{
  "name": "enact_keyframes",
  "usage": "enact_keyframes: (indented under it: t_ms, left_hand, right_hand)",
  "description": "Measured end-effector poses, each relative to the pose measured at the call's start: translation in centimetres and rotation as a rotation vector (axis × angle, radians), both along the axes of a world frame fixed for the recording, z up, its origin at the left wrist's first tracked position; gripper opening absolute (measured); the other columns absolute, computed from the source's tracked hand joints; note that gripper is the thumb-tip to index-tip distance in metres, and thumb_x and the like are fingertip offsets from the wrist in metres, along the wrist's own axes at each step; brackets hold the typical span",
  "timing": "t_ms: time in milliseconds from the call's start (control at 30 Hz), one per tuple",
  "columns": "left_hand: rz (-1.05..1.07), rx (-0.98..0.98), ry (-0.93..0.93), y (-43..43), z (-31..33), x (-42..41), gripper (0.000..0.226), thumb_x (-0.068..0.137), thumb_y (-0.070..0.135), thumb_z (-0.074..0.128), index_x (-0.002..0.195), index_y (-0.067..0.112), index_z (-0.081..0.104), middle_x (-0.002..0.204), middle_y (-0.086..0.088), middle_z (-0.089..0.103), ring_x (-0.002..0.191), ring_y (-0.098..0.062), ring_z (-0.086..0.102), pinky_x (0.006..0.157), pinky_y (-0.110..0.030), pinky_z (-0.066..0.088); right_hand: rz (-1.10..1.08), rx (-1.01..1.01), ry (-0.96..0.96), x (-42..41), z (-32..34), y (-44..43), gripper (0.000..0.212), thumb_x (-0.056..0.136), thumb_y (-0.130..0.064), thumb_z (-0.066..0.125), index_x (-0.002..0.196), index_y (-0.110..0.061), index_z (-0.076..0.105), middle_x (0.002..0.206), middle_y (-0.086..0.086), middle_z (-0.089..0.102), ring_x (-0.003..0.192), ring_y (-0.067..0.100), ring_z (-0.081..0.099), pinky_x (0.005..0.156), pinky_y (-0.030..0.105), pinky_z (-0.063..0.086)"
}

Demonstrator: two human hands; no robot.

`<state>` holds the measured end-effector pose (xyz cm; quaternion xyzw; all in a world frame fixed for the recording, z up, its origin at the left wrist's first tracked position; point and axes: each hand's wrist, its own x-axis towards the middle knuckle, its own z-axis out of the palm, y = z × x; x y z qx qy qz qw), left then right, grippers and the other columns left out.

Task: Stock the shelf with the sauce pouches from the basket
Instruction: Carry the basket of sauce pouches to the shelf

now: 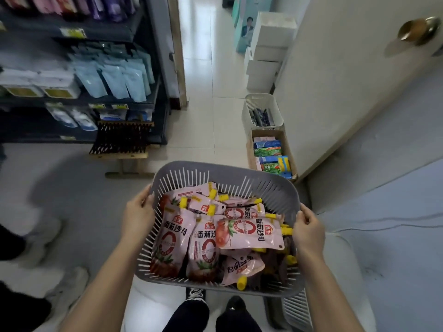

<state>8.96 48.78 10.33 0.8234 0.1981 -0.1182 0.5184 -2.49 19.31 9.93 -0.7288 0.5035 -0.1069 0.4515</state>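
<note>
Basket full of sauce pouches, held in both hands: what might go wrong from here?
The left hand and right hand grip only the rims of the basket; a tilt could spill the loosely heaped pouches. The low stool stands on the floor before the shelf; stepping closer with both hands full, the person might trip.

A person with bare forearms (103,281) is wearing dark trousers (188,316) and black lace-up shoes (195,293) with white laces.
</note>
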Motion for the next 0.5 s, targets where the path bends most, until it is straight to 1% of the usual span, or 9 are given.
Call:
enact_keyframes:
  t_ms: [67,100,167,200,267,300,367,433,500]
  left_hand:
    - [0.039,0.009,0.001,0.9,0.1,0.0,0.037,0.101,0.022,0.042,0.136,0.027,0.052,0.114,0.001,0.064,0.090,-0.015,0.062,0.067,-0.030,0.050]
    - [0.057,0.023,-0.005,1.4,0.1,-0.1,0.037,0.101,0.021,0.042,0.136,0.025,0.053,0.115,0.000,0.063,0.092,-0.014,0.061,0.070,-0.030,0.049]
    - [0.109,0.041,-0.020,2.2,0.0,-0.3,0.037,0.100,0.020,0.044,0.135,0.023,0.054,0.125,-0.002,0.063,0.105,-0.019,0.060,0.086,-0.033,0.048]
    - [0.134,0.046,-0.023,2.7,-0.2,-0.6,0.036,0.100,0.020,0.044,0.135,0.023,0.054,0.126,-0.002,0.063,0.110,-0.021,0.060,0.089,-0.033,0.047]
    - [0.182,0.041,-0.022,3.5,-0.5,-1.4,0.036,0.100,0.021,0.044,0.133,0.026,0.055,0.119,0.001,0.065,0.107,-0.023,0.062,0.086,-0.035,0.047]
    - [0.205,0.041,-0.023,3.8,-0.5,-1.8,0.035,0.100,0.022,0.045,0.133,0.028,0.055,0.117,-0.001,0.067,0.104,-0.025,0.064,0.085,-0.037,0.049]
    - [0.244,0.068,-0.041,4.4,-0.7,-2.8,0.036,0.099,0.023,0.045,0.133,0.028,0.055,0.120,-0.004,0.067,0.104,-0.023,0.063,0.088,-0.038,0.049]
    - [0.293,0.087,-0.046,4.8,-0.8,-3.8,0.036,0.099,0.022,0.045,0.134,0.024,0.055,0.126,-0.004,0.064,0.112,-0.021,0.060,0.096,-0.036,0.047]
    - [0.341,0.075,-0.044,5.2,-0.8,-5.0,0.037,0.099,0.022,0.045,0.135,0.022,0.055,0.128,-0.003,0.062,0.119,-0.021,0.056,0.103,-0.041,0.044]
  right_hand:
    - [0.037,0.010,-0.020,1.1,0.5,0.5,0.034,0.101,-0.017,0.044,0.132,-0.014,0.057,0.131,0.008,0.060,0.118,0.026,0.055,0.088,0.034,0.045]
    - [0.057,0.017,-0.026,1.6,0.6,0.7,0.034,0.101,-0.017,0.044,0.132,-0.015,0.057,0.130,0.008,0.061,0.117,0.025,0.056,0.086,0.033,0.045]
    - [0.097,0.020,-0.035,2.6,0.8,0.9,0.033,0.101,-0.019,0.044,0.130,-0.018,0.058,0.128,0.006,0.062,0.113,0.023,0.057,0.086,0.033,0.047]
    - [0.119,0.020,-0.037,3.0,0.9,1.0,0.032,0.101,-0.020,0.045,0.129,-0.020,0.059,0.127,0.005,0.063,0.111,0.022,0.057,0.087,0.035,0.049]
    - [0.174,0.024,-0.034,3.9,1.3,1.1,0.032,0.101,-0.021,0.045,0.129,-0.022,0.059,0.125,0.003,0.064,0.104,0.016,0.057,0.087,0.037,0.051]
    - [0.208,0.023,-0.036,4.3,1.4,1.1,0.032,0.101,-0.021,0.044,0.130,-0.022,0.058,0.125,0.003,0.063,0.099,0.013,0.056,0.084,0.034,0.050]
    - [0.281,0.027,-0.041,5.0,1.8,1.2,0.033,0.101,-0.021,0.044,0.132,-0.019,0.056,0.123,0.002,0.061,0.090,0.008,0.054,0.071,0.025,0.045]
    - [0.348,0.033,-0.053,5.7,2.1,1.5,0.034,0.101,-0.020,0.043,0.133,-0.017,0.055,0.126,0.003,0.060,0.095,0.010,0.052,0.069,0.024,0.041]
    - [0.419,0.031,-0.062,6.3,2.3,1.8,0.035,0.101,-0.019,0.043,0.134,-0.015,0.054,0.128,0.005,0.060,0.101,0.012,0.050,0.070,0.022,0.040]
